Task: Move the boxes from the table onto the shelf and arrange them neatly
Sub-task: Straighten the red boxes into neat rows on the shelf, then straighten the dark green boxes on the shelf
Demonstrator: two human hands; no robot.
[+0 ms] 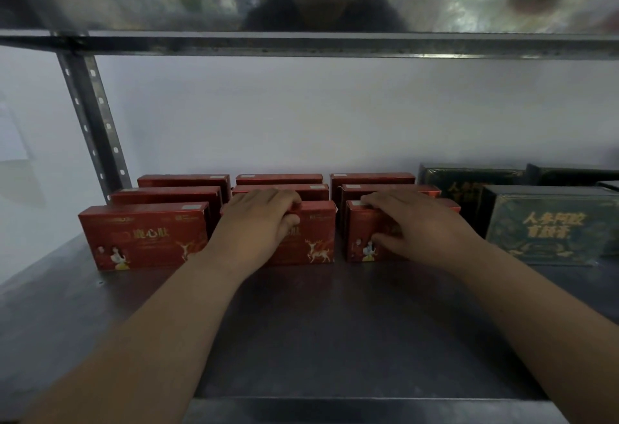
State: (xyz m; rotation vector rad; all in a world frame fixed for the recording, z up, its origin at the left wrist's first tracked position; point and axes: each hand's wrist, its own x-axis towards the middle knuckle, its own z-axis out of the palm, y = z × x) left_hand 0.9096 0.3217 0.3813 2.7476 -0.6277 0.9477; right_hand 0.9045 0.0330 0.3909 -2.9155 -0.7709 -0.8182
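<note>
Red boxes [144, 236] line the steel shelf [301, 323]; left grip [258, 219] and right grip [422, 226] each clasp one

A stockroom or shop: slotted metal shelving [90, 115] holds rows of identical red boxes [144, 236].

Just 1 view here, worn on the head, peering straight into the shelf [301, 340] bay and tilted slightly down. It's in close: the shelf's near edge runs along the bottom, red boxes [144, 236] sit mid-frame, white wall [301, 115] far behind, upper shelf [335, 45] crossing the top, wide-angle bend showing.
</note>
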